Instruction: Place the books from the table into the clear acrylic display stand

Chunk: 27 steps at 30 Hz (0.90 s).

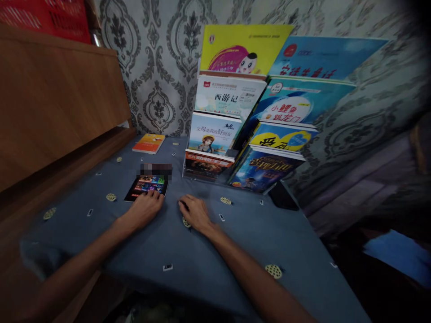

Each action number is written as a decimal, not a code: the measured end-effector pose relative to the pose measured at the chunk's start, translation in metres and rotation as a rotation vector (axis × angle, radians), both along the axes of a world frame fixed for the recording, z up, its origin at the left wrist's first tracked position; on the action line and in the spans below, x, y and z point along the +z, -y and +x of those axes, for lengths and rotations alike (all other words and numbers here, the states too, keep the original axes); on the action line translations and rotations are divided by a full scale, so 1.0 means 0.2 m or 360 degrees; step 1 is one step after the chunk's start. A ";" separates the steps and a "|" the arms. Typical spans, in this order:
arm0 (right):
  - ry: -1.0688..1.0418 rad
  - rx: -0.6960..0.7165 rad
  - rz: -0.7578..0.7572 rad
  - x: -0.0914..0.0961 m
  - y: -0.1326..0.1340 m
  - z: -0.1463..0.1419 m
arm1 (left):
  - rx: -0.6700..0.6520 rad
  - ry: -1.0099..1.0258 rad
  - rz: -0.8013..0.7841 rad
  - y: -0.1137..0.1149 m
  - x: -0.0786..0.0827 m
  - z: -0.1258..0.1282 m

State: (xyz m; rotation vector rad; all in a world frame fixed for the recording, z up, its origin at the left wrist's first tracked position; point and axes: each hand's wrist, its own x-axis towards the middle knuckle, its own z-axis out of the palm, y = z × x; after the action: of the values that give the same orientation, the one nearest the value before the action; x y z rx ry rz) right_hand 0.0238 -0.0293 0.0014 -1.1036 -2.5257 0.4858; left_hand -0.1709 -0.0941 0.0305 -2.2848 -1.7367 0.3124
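Note:
A dark book (143, 185) with rows of small colourful pictures on its cover lies on the cloth-covered table; its far end is blurred out by blocks. My left hand (148, 207) rests on the near edge of this book, fingers stretched over the cover and not gripping it. To the right, apart from the book, my right hand (195, 211) lies on the tablecloth (141, 260) with its fingers curled in. I see nothing held in it. In front of it stands a tiered clear rack (184, 172) of books, among them a blue book (266, 168) at the front.
Behind the dark book lies an orange-yellow book (148, 143) near the wall. A black flat object (283, 196) sits beside the rack at the right edge. Left of the table stands a wooden cabinet (60, 98) with a red basket (47, 18) above. A curtain (367, 175) hangs at right.

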 end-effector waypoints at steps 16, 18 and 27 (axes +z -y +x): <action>-0.0465 -0.0125 -0.0013 -0.05 -0.03 0.03 | -0.0214 0.0493 0.0088 0.13 -0.05 0.21; -0.0469 -0.0098 -0.0025 -0.05 -0.02 0.05 | -0.0045 0.0548 0.0194 0.04 -0.02 0.08; -0.0418 0.0070 -0.0035 -0.06 0.08 0.12 | 0.0396 0.0574 0.0130 -0.16 -0.09 -0.27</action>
State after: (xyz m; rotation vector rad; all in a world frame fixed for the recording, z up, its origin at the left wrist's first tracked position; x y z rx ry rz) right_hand 0.0486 -0.0456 -0.0098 -0.9261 -2.3238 0.6283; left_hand -0.2244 -0.0631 0.0119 -2.1691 -2.1691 -0.1358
